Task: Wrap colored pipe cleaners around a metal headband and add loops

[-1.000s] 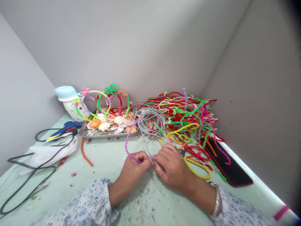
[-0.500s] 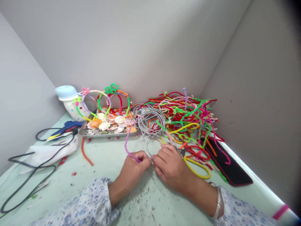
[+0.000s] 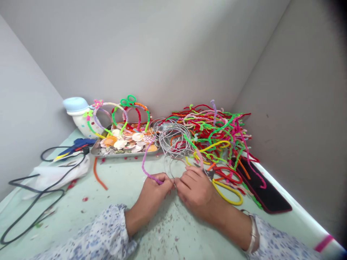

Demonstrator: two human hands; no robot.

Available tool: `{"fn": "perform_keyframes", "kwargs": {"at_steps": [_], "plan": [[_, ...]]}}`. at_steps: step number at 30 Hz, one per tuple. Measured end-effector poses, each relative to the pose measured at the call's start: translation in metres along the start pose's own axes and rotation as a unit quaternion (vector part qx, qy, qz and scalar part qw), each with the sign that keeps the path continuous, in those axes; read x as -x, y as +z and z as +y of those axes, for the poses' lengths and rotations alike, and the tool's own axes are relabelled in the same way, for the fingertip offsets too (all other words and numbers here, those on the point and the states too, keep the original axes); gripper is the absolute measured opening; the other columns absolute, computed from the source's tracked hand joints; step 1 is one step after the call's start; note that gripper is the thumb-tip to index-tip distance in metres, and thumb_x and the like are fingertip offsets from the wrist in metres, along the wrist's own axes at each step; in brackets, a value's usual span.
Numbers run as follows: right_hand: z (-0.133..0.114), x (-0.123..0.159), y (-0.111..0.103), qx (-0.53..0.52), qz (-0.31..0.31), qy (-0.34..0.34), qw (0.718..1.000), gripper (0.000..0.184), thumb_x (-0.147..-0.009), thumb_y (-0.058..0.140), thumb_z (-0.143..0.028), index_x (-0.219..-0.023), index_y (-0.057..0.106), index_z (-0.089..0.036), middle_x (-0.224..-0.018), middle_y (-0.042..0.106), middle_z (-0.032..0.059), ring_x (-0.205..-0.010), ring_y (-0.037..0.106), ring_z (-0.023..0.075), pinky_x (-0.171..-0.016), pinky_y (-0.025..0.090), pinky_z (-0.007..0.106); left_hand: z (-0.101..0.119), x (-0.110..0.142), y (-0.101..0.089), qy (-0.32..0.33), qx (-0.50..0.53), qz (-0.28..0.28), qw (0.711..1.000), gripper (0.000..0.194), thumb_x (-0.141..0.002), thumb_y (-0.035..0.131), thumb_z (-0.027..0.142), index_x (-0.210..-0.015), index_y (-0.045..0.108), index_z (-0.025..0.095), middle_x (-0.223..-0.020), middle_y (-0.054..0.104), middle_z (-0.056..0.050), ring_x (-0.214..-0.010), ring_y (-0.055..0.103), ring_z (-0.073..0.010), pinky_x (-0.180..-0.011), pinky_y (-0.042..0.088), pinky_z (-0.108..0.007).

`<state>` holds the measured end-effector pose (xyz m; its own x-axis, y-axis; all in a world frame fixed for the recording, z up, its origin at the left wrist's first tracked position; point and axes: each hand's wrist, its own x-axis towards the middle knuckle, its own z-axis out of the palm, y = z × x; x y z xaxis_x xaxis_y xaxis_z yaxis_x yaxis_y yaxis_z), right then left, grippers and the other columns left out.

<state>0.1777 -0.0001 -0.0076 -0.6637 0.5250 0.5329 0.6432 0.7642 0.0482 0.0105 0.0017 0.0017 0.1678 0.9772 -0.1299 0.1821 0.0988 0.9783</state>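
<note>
The left hand (image 3: pixel 154 191) pinches a purple fuzzy stem (image 3: pixel 143 164), reaching toward the back edge of the table (image 3: pixel 119 178). The right hand (image 3: pixel 194 188) is closed next to it; what it grips, I cannot tell

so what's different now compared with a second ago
The purple strand swung slightly left at its upper end; the green-and-pink strand above the right hand shifted up and right. The left hand still pinches the purple strand; scissors and shell tray stayed put.
</note>
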Motion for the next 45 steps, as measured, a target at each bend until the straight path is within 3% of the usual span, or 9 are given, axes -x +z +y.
{"fn": "perform_keyframes", "kwargs": {"at_steps": [7, 13, 18, 22, 25, 32, 45], "plan": [[-0.003, 0.004, 0.008, 0.011, 0.023, -0.009, 1.000, 0.021, -0.086, 0.043, -0.009, -0.094, 0.062, -0.013, -0.074, 0.055, 0.0059, -0.075, 0.048, 0.0203, -0.092, 0.039, 0.045, -0.003, -0.001, 0.000, -0.014, -0.022, 0.015, 1.000, 0.019, -0.066, 0.049, 0.019, -0.048, 0.042, 0.018, -0.045, 0.039, 0.006, -0.046, 0.032, -0.0079, -0.046, 0.023, -0.022], [-0.005, 0.000, 0.004, -0.008, 0.028, 0.012, 0.999, 0.019, -0.087, 0.044, -0.010, -0.086, 0.062, -0.014, -0.071, 0.055, 0.0053, -0.073, 0.048, 0.0194, -0.088, 0.041, 0.042, -0.004, -0.002, 0.001, -0.001, -0.041, 0.019, 0.999, 0.020, -0.069, 0.050, 0.018, -0.051, 0.043, 0.017, -0.047, 0.037, 0.006, -0.047, 0.031, -0.0077, -0.046, 0.023, -0.022], [0.002, -0.003, 0.002, -0.094, 0.103, 0.104, 0.985, 0.013, -0.088, 0.048, -0.014, -0.086, 0.061, -0.015, -0.071, 0.058, 0.0049, -0.074, 0.052, 0.0194, -0.083, 0.044, 0.040, -0.004, 0.002, 0.003, 0.052, 0.052, -0.052, 0.996, 0.010, -0.077, 0.059, 0.025, -0.075, 0.056, 0.016, -0.065, 0.052, 0.003, -0.059, 0.043, -0.0092, -0.055, 0.035, -0.020], [0.007, -0.001, 0.004, -0.156, 0.161, 0.153, 0.962, 0.007, -0.088, 0.052, -0.016, -0.090, 0.059, -0.016, -0.078, 0.062, 0.0054, -0.080, 0.055, 0.0197, -0.083, 0.044, 0.041, -0.002, 0.001, 0.002, 0.055, 0.087, -0.050, 0.993, 0.018, -0.080, 0.060, 0.028, -0.094, 0.060, 0.015, -0.077, 0.058, -0.001, -0.063, 0.046, -0.0097, -0.056, 0.037, -0.019], [0.006, 0.000, 0.004, -0.190, 0.161, 0.146, 0.957, 0.007, -0.087, 0.055, -0.016, -0.091, 0.060, -0.018, -0.078, 0.063, 0.0046, -0.079, 0.056, 0.0194, -0.083, 0.045, 0.041, 0.000, -0.001, -0.001, 0.058, 0.097, -0.041, 0.993, 0.023, -0.080, 0.062, 0.031, -0.095, 0.064, 0.015, -0.081, 0.062, -0.002, -0.061, 0.045, -0.0090, -0.054, 0.037, -0.019], [0.005, 0.000, 0.005, -0.210, 0.171, 0.169, 0.948, 0.005, -0.086, 0.059, -0.020, -0.090, 0.060, -0.020, -0.079, 0.064, 0.0040, -0.081, 0.058, 0.0204, -0.087, 0.044, 0.043, -0.003, -0.004, -0.004, 0.041, 0.117, -0.027, 0.992, 0.024, -0.078, 0.066, 0.035, -0.087, 0.069, 0.013, -0.055, 0.049, 0.004, -0.050, 0.037, -0.0066, -0.048, 0.029, -0.019], [0.003, -0.005, -0.001, -0.277, 0.078, 0.202, 0.936, 0.010, -0.087, 0.056, -0.021, -0.080, 0.061, -0.019, -0.073, 0.060, 0.0020, -0.074, 0.056, 0.0175, -0.075, 0.045, 0.034, -0.006, -0.006, -0.004, 0.046, 0.116, -0.041, 0.991, 0.020, -0.078, 0.066, 0.034, -0.085, 0.068, 0.015, -0.062, 0.053, 0.004, -0.052, 0.037, -0.0058, -0.049, 0.028, -0.019]]}}
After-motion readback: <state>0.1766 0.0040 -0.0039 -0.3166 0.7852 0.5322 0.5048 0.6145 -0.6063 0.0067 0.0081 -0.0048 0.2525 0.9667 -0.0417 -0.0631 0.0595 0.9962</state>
